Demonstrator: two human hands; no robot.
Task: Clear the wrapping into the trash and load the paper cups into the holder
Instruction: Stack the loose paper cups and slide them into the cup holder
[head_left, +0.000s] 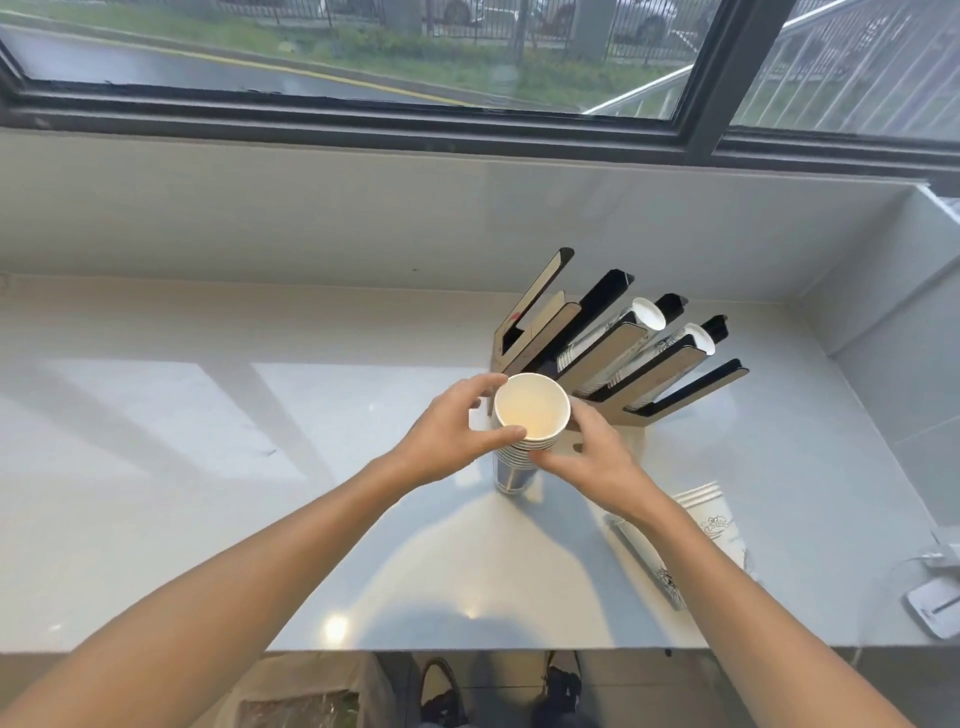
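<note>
Right now both hands are on a stack of cups (519, 452) standing upright on the pale tabletop (208, 441), just in front of the holder (613, 353). The left hand (452, 436) wraps the stack from the left, thumb curled over the near rim and the other fingers (483, 387) bent round the far side of the top cup. The right hand (597, 457) comes in from the right and lower down, its fingers closed on the rims of the nested cups below the top one. The top cup's white inside faces up; the outer walls lower in the stack look blue-grey. The holder is a rack of slanted black and tan slats fanning up to the right; two of its slots each hold a row of cups (618, 338) lying on the slope, white bottoms pointing up and outward, while the slots to the left look unfilled. Further right on the tabletop, near the right forearm, lies another stack (711, 514) of white printed cups on its side, partly hidden by the arm. At the far right edge sits a small white object (935, 605) I cannot identify. Behind everything runs a dark-framed window (363, 111).
</note>
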